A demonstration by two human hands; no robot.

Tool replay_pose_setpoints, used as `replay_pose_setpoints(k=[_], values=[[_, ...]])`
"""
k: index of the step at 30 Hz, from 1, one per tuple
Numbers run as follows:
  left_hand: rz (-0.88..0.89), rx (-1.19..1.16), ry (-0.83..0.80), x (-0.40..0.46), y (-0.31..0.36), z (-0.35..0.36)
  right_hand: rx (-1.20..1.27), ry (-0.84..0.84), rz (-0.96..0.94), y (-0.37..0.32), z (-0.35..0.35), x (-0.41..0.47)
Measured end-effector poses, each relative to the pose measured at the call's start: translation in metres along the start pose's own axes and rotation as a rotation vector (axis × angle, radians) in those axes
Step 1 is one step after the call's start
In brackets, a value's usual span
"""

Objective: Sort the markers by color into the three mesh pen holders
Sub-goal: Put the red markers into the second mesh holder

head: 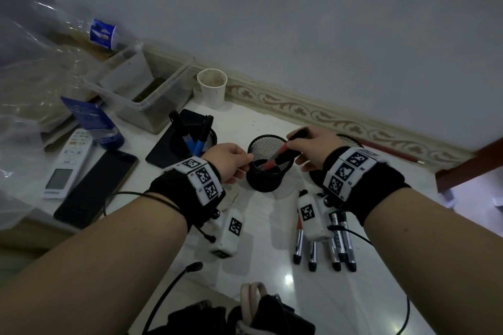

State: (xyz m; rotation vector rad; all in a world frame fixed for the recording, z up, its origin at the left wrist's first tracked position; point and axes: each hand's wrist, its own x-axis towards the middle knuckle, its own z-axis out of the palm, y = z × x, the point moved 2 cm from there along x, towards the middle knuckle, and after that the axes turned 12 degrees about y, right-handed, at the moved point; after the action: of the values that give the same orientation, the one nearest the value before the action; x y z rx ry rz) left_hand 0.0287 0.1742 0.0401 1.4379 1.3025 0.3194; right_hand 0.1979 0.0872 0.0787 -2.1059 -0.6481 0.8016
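a: where are the hands?
b: both over the middle holder (265, 168). the right hand (313, 148) has its fingers closed on a red marker (283, 153), which slants down into the holder's mouth, black cap end up by the fingers.
a: and the left hand (227, 162)?
b: at the holder's left rim, fingertips drawn together in a narrow pinch. whether it grips anything i cannot tell.
a: the other holders?
b: the left holder (202, 141) has blue markers (194, 143) standing in it. the right holder (349, 140) is mostly hidden behind the right hand, only its rim shows.
a: loose ones?
b: a row of markers (337, 247) lies on the white table (272, 226) under the right wrist, black caps toward the camera, one with a bit of red showing.
a: else?
b: a phone (95, 187) and a remote (69, 163) lie at left, a paper cup (212, 88) by the wall.
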Motion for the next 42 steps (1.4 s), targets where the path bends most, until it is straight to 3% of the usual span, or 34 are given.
replay_pose_setpoints(k=[42], values=[[-0.015,0.052,0.019,-0.006,-0.003,0.008,0.005,0.048,0.005,0.019,-0.036,-0.025]])
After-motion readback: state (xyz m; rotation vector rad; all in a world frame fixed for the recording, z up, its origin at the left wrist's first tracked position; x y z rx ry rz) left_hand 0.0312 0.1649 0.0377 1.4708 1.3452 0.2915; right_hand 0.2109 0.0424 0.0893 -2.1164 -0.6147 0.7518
